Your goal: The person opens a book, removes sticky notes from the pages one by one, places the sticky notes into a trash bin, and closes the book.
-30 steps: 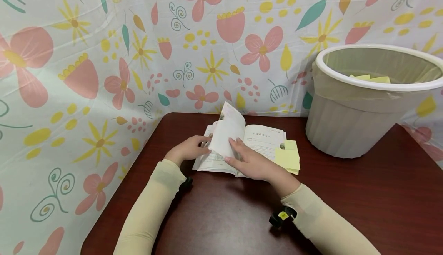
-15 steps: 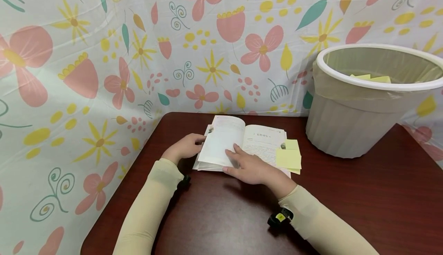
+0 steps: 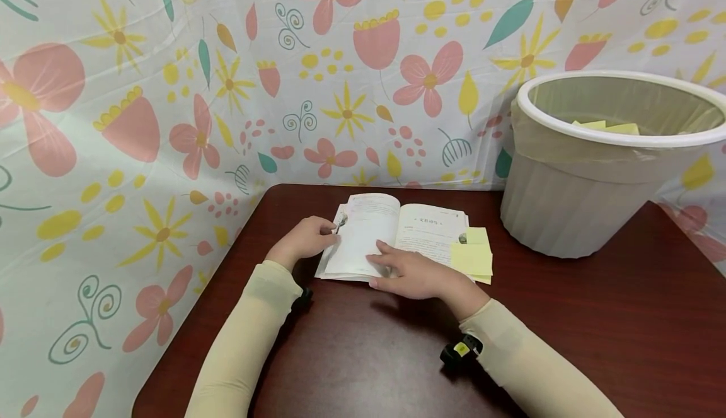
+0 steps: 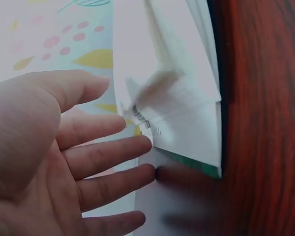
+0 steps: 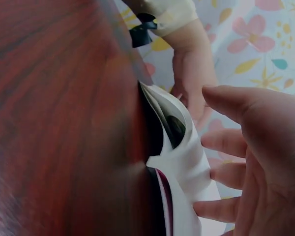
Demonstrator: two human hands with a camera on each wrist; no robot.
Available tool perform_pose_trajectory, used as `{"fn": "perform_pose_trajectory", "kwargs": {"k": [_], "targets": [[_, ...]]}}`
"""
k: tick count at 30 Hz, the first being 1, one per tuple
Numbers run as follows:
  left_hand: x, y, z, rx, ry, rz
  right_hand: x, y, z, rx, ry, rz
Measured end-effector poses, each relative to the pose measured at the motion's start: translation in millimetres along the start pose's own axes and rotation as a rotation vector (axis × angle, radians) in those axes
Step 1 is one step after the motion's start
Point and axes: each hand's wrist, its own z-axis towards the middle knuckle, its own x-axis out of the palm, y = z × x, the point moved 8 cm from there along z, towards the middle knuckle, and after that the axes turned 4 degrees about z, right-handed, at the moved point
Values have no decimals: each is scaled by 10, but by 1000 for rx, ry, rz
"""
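An open book (image 3: 363, 244) with printed pages lies near the table's back edge. Yellow sticky notes (image 3: 472, 259) stick out past its right page. My left hand (image 3: 302, 240) is at the book's left edge, fingertips close to the page; the left wrist view shows its fingers (image 4: 108, 155) spread and relaxed, gripping nothing. My right hand (image 3: 420, 273) lies low over the left page, near the spine, with its fingers extended. In the right wrist view, those fingers (image 5: 223, 174) are beside the curved pages (image 5: 187, 162). Whether each fingertip touches paper is hard to tell.
A grey waste bin (image 3: 567, 203) with a white rim and clear liner stands at the right, yellow papers (image 3: 621, 129) inside it. The dark red-brown table (image 3: 351, 355) extends in front of the book. A flower-patterned curtain (image 3: 340, 58) hangs behind and to the left.
A raised page has come down to the left and now lies flat on the left side. Both hands stay near their earlier places; the left no longer has its fingers behind the page.
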Motion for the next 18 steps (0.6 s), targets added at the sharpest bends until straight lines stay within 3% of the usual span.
{"fn": "perform_pose_trajectory", "kwargs": {"k": [9, 18], "targets": [[48, -104, -28, -20, 9, 145, -195, -149, -101, -5, -11, 32], [52, -262, -17, 103, -38, 62, -393, -470, -336, 65, -16, 12]]}}
